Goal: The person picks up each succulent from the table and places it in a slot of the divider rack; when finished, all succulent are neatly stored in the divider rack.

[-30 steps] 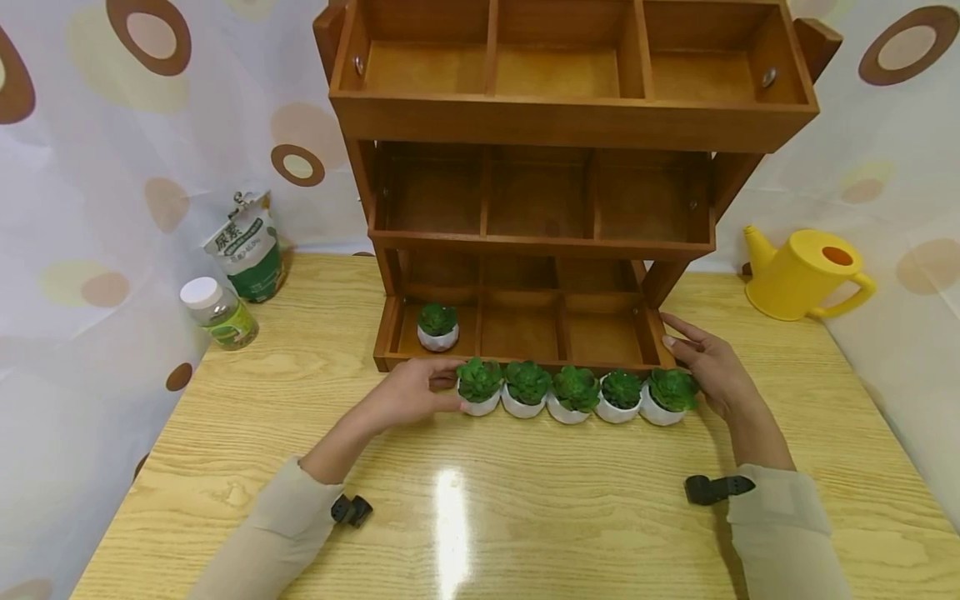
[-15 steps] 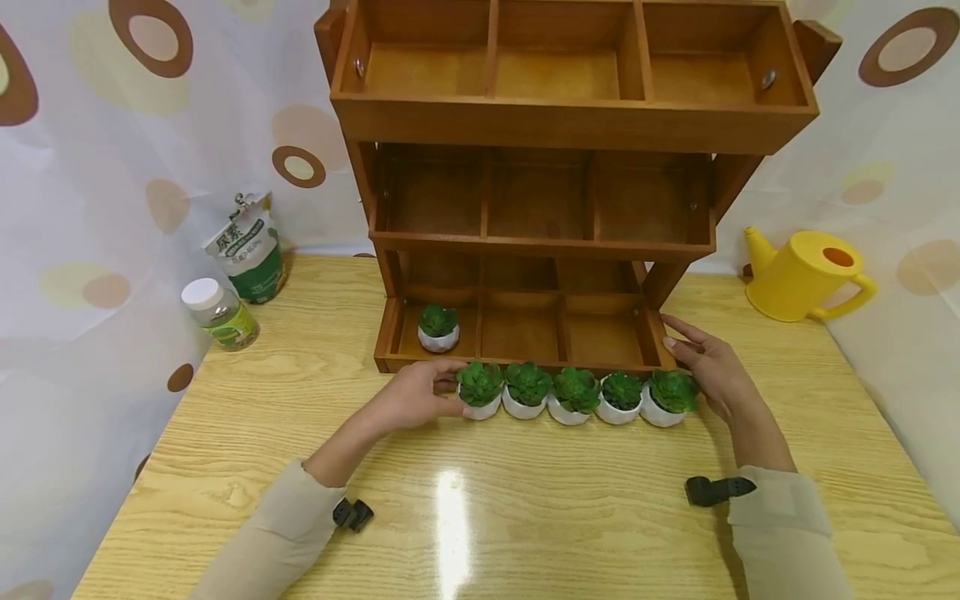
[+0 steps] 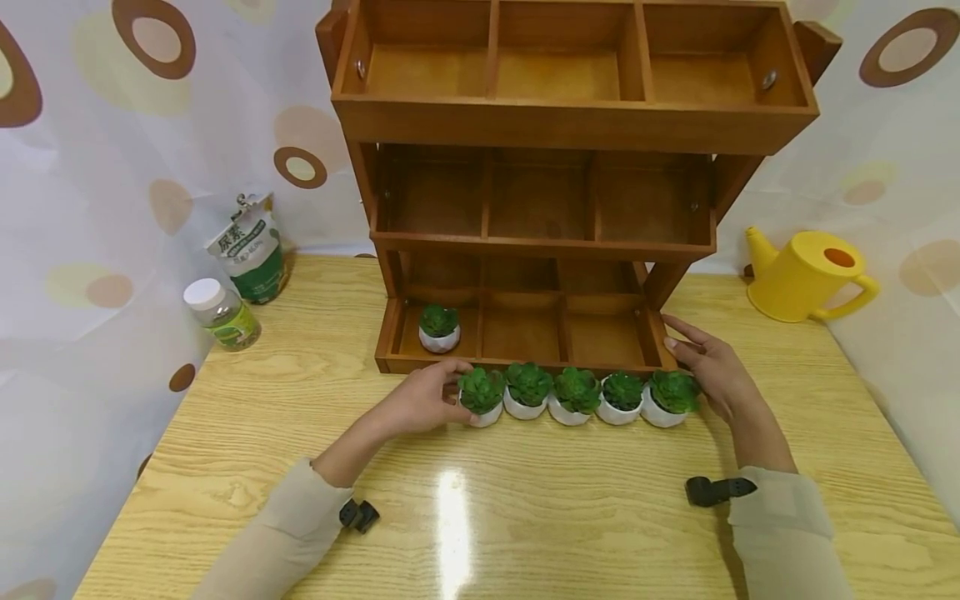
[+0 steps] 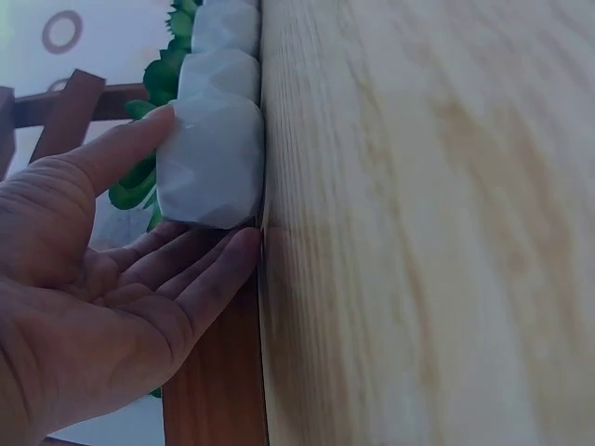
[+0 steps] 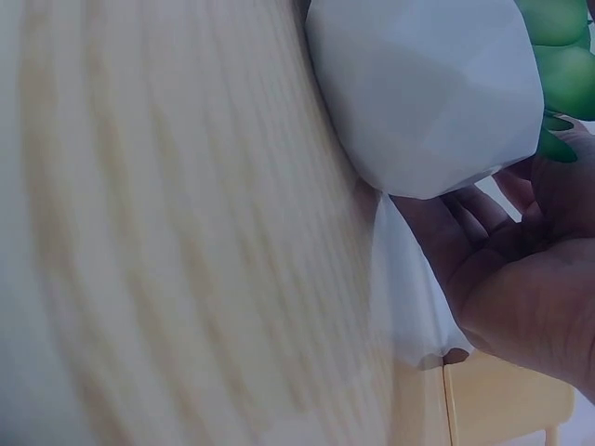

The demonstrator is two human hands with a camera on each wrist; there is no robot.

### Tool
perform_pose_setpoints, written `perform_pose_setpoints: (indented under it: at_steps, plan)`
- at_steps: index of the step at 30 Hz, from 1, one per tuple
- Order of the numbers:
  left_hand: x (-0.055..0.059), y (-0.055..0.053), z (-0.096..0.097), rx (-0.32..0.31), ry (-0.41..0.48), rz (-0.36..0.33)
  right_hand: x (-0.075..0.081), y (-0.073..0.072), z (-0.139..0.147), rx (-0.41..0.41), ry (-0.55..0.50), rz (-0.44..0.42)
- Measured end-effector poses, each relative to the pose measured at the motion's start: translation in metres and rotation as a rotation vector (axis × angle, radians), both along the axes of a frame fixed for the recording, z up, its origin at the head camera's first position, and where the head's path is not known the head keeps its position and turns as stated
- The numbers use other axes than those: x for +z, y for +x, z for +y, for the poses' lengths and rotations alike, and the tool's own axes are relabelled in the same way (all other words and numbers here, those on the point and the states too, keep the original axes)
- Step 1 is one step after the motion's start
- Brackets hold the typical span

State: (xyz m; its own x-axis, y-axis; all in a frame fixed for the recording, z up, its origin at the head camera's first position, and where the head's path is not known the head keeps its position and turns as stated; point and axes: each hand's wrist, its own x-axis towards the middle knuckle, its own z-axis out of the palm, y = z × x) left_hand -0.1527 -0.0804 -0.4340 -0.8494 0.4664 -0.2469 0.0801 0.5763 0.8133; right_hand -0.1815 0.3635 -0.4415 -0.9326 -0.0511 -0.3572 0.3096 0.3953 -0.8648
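Note:
Several small succulents in white faceted pots stand in a row against the front of a brown wooden shelf (image 3: 577, 200). My left hand (image 3: 423, 400) holds the leftmost potted succulent (image 3: 483, 410), thumb on its near side and index finger toward its far side. In the left wrist view its white pot (image 4: 212, 158) sits between thumb and fingers. My right hand (image 3: 708, 371) rests by the shelf's lower right corner with fingers extended, beside the rightmost potted succulent (image 3: 666, 408). Another potted succulent (image 3: 438, 329) sits in the bottom tier's left compartment.
A yellow watering can (image 3: 810, 279) stands at the back right of the wooden table (image 3: 570, 517). At the back left are a green-and-white bag (image 3: 255, 258) and a white-lidded jar (image 3: 223, 315). A patterned sheet (image 3: 90, 400) encloses the table's back and sides.
My left hand has shifted slightly right and closer round the leftmost potted succulent, which has moved a little toward me. The right hand stays in place.

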Motion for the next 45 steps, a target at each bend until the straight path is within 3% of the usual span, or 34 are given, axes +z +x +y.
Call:
perform_pose_setpoints:
  at_steps: [7,16,21,27,31,38,45]
  plan:
    - [0.001,0.000,0.000,-0.040,-0.031,0.045,-0.001,0.000,0.001,-0.004,0.000,-0.006]
    - [0.002,0.001,-0.003,0.010,-0.040,0.084,-0.003,0.000,0.000,-0.008,0.009,-0.005]
    - [0.016,0.003,-0.008,0.060,-0.008,0.105,-0.001,0.002,-0.001,-0.008,0.009,-0.001]
    - [0.037,0.001,-0.008,0.081,-0.022,0.178,0.002,0.003,-0.001,-0.006,0.005,0.002]
    - [0.042,-0.004,-0.007,0.096,-0.026,0.214,0.001,0.002,0.000,0.000,0.002,0.010]
    - [0.047,-0.019,0.001,0.114,0.049,0.218,0.000,0.002,0.000,-0.002,0.005,0.014]
    - [0.052,-0.031,0.017,0.116,0.035,0.233,0.000,0.003,0.000,-0.005,0.004,0.022]
